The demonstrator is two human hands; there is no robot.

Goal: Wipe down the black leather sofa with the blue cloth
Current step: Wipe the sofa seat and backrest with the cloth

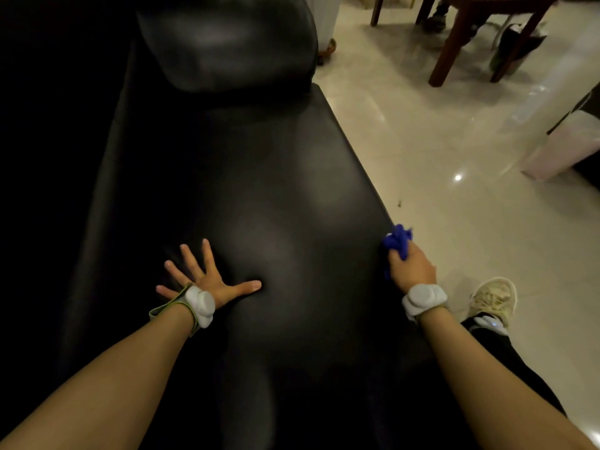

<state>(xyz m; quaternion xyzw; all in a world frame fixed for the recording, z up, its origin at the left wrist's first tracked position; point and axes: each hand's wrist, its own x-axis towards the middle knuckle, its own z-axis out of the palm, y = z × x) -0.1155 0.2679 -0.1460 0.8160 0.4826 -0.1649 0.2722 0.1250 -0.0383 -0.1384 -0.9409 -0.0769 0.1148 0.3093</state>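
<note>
Fingers of the right hand [411, 267] curl round the bunched blue cloth [398, 240] at the seat's right edge; left hand [207, 278] lies flat, fingers splayed, on the black leather sofa [276, 177]. Leather smooth, dully reflective, padded armrest beyond; glossy pale tiled floor [454, 151], dark wooden table legs [449, 50] far right.

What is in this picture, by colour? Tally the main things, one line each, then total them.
Black: 1, the sofa
Blue: 1, the cloth, bunched in the right hand at the seat's edge
White: 2, the wrist bands
Dark brown: 1, the wooden table on the floor
Pale: 1, the shoe
Total: 6
The left hand lies flat, fingers spread, on the seat.
</note>
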